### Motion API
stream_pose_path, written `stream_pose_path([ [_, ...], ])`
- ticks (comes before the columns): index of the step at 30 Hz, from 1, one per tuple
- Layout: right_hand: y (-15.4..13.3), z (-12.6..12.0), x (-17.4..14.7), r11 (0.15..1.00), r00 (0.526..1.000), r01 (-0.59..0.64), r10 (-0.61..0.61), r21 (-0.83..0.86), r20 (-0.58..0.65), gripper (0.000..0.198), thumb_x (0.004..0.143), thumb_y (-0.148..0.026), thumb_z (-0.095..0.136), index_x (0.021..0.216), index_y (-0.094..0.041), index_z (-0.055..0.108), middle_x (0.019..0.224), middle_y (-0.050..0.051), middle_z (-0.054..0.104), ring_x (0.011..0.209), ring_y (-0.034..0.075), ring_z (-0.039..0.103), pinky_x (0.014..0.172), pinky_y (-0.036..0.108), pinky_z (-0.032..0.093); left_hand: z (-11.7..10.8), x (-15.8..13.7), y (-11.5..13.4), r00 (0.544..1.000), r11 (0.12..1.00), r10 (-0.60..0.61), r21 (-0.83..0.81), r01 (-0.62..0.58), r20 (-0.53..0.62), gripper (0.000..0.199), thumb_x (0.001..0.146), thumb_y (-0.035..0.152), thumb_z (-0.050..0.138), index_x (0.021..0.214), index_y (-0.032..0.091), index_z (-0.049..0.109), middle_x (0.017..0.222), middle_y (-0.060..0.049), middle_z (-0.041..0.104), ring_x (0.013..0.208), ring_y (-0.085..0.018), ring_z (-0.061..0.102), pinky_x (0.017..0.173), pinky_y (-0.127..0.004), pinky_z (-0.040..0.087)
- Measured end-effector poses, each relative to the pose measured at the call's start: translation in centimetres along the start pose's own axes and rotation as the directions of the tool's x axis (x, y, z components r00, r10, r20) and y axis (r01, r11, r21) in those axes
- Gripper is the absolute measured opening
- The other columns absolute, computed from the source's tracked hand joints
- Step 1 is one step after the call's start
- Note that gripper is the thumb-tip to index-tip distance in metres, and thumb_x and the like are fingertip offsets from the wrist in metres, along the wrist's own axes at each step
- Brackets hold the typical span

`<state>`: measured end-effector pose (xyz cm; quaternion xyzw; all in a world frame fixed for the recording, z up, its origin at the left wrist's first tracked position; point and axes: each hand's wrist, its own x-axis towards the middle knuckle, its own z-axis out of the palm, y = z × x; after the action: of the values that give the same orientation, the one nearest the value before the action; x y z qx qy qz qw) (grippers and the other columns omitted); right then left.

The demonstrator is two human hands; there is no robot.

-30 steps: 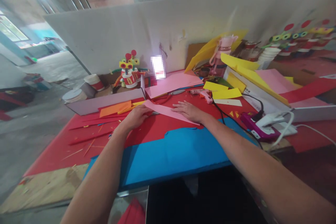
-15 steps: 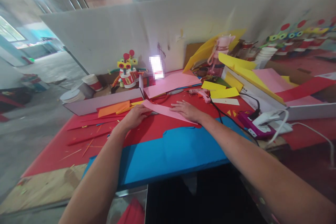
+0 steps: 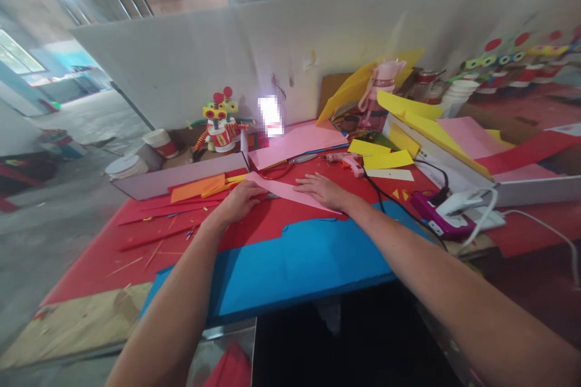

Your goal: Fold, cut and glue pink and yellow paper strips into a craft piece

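A pink paper strip (image 3: 284, 189) lies slantwise on the red sheet (image 3: 254, 222) covering the table. My right hand (image 3: 323, 190) rests flat on the strip's right part, fingers spread. At the strip's left end, my left hand (image 3: 244, 198) lies with its fingers stretched toward the right, touching the paper. A thin grey object (image 3: 272, 196) shows partly beside the left fingertips; its kind is unclear. Beyond the strip lies a larger pink sheet (image 3: 295, 144). A pink glue gun (image 3: 347, 162) rests behind my right hand.
Blue padding (image 3: 304, 260) covers the front edge. A purple power strip (image 3: 436, 216) with cables sits right. Yellow paper pieces (image 3: 388, 160) lie behind it, near a pink bottle (image 3: 384, 91). Cup robot figures (image 3: 222, 127) stand back left, beside a lit phone-like screen (image 3: 270, 115).
My left hand has shifted slightly to the right along the strip. The right hand and the pink strip look almost unchanged.
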<state>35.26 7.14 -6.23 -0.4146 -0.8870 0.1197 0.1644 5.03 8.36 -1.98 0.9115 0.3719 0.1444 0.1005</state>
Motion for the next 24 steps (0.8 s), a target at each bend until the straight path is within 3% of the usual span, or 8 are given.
stream_pose_path([
  [24,-0.5,-0.3,-0.1,1.0,1.0,-0.028,0.028,-0.013,0.013,0.041,0.1,-0.026,0.034,0.135,-0.03,0.055,0.148,0.003,0.046,0.141,0.025,0.035,0.116,0.052,0.023,0.2,0.5,2.8,0.998,1.0,0.007,0.018,-0.008,0.062,0.038,0.083,0.008,0.054,0.114,0.022,0.07,0.102,-0.008,0.066,0.096,-0.02,0.057,0.09,-0.036,0.046],
])
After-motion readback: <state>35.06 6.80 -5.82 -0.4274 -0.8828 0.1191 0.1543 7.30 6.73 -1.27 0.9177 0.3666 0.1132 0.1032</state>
